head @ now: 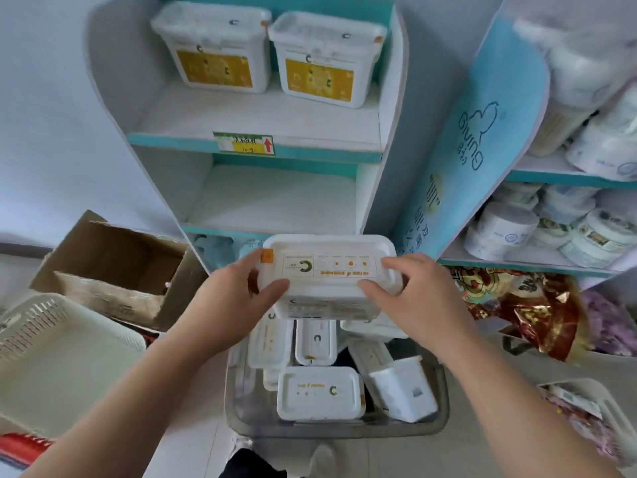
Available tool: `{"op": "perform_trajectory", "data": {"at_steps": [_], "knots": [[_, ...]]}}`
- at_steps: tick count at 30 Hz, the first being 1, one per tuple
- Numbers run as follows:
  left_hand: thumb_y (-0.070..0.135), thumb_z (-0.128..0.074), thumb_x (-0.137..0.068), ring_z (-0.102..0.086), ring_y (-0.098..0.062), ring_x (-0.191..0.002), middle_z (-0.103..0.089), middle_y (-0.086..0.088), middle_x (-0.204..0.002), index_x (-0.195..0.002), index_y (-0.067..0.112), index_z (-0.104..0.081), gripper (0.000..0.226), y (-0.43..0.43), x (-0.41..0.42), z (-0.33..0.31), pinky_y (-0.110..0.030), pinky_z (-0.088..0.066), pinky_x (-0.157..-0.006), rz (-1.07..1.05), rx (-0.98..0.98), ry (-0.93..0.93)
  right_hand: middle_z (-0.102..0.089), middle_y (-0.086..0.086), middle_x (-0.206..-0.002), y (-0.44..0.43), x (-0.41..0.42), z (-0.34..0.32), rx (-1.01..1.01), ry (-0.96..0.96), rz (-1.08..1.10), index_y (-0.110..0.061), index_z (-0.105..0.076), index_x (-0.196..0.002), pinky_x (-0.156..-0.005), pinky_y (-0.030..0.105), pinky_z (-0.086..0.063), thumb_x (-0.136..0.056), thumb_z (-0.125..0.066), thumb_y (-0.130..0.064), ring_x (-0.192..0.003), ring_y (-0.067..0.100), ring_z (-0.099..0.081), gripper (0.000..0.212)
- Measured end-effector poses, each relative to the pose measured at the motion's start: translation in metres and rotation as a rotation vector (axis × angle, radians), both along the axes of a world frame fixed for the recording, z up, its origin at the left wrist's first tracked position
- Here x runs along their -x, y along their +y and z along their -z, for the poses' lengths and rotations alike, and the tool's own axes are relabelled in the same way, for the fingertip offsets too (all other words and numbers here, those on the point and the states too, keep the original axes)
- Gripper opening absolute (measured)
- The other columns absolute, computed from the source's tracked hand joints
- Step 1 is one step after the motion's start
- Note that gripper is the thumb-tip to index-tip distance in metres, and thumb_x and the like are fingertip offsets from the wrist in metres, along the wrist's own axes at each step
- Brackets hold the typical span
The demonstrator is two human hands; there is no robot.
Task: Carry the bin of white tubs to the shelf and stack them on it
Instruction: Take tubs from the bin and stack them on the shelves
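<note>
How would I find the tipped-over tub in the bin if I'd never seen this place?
Find the blue-and-white shelf, then the clear bin on the floor below it. On the bin's right side sits the tipped tub. Its neighbours lie flat showing printed lids; this one leans over, showing a plain white side with a small grey mark.

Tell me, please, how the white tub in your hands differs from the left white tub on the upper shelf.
The white plastic tub in the hands is gripped by the left hand and right hand above the clear plastic bin; the left white plastic tub on the upper shelf stands untouched. The held tub shows mainly its printed lid; the shelf tub shows its yellow front label. Both are white, rectangular, lidded.
</note>
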State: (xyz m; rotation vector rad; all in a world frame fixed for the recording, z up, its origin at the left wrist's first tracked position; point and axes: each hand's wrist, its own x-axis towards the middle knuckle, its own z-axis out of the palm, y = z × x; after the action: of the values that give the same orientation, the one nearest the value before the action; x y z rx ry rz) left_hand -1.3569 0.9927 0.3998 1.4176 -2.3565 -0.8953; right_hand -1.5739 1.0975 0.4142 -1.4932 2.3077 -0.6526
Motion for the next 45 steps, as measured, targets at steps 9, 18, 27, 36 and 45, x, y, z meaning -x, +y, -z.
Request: {"op": "perform_trajectory", "data": {"at_steps": [9,18,27,36,45], "knots": [[0.036,-0.044,-0.098,-0.051,-0.006,-0.059,-0.056,0.012,-0.064,-0.103,0.025,-0.064,0.023,-0.092,-0.027,-0.142,-0.023,-0.035,-0.054,-0.078,0.329,0.183,-0.067,0.002,-0.117,-0.091,-0.023,-0.136,0.361,-0.044,-0.017,-0.017,-0.064,-0.124,-0.068,0.008,-0.046,-0.076,-0.069,-0.055,-0.096,0.011,-0.062,0.062],[0.034,-0.029,-0.103,-0.052,-0.022,-0.086,-0.056,-0.003,-0.1,-0.101,0.015,-0.051,0.029,-0.223,-0.035,-0.18,-0.032,-0.037,-0.073,-0.013,0.365,-0.208,-0.063,0.004,-0.126,-0.211,-0.048,-0.158,0.377,-0.053,-0.005,-0.01,-0.06,-0.127,-0.099,0.037,-0.047,-0.074,-0.076,-0.049,-0.113,0.018,-0.058,0.067],[0.03,-0.026,-0.102,-0.056,-0.024,-0.095,-0.063,-0.006,-0.109,-0.111,0.013,-0.054,0.034,-0.307,-0.035,-0.152,-0.037,-0.044,-0.082,0.121,0.53,-0.559,-0.062,0.006,-0.128,-0.272,-0.072,-0.124,0.265,-0.03,0.041,-0.006,-0.058,-0.129,-0.083,0.02,-0.042,-0.079,-0.074,-0.044,-0.113,0.018,-0.059,0.065],[0.015,-0.043,-0.092,-0.051,-0.021,-0.082,-0.054,0.0,-0.085,-0.108,0.014,-0.056,0.021,-0.33,-0.035,-0.142,-0.034,-0.041,-0.081,0.169,0.701,-0.689,-0.065,0.004,-0.123,-0.277,-0.092,-0.106,0.277,0.045,0.049,-0.008,-0.06,-0.128,-0.083,0.032,-0.056,-0.075,-0.074,-0.051,-0.102,0.016,-0.063,0.069],[0.036,-0.037,-0.097,-0.055,-0.027,-0.099,-0.065,-0.004,-0.107,-0.104,0.015,-0.063,0.034,-0.263,-0.018,-0.136,-0.039,-0.041,-0.087,0.192,0.927,-0.352,-0.063,0.006,-0.124,-0.241,-0.075,-0.097,0.342,0.401,0.037,-0.009,-0.06,-0.126,-0.09,0.032,-0.045,-0.093,-0.054,-0.041,-0.112,0.023,-0.057,0.046]]}}
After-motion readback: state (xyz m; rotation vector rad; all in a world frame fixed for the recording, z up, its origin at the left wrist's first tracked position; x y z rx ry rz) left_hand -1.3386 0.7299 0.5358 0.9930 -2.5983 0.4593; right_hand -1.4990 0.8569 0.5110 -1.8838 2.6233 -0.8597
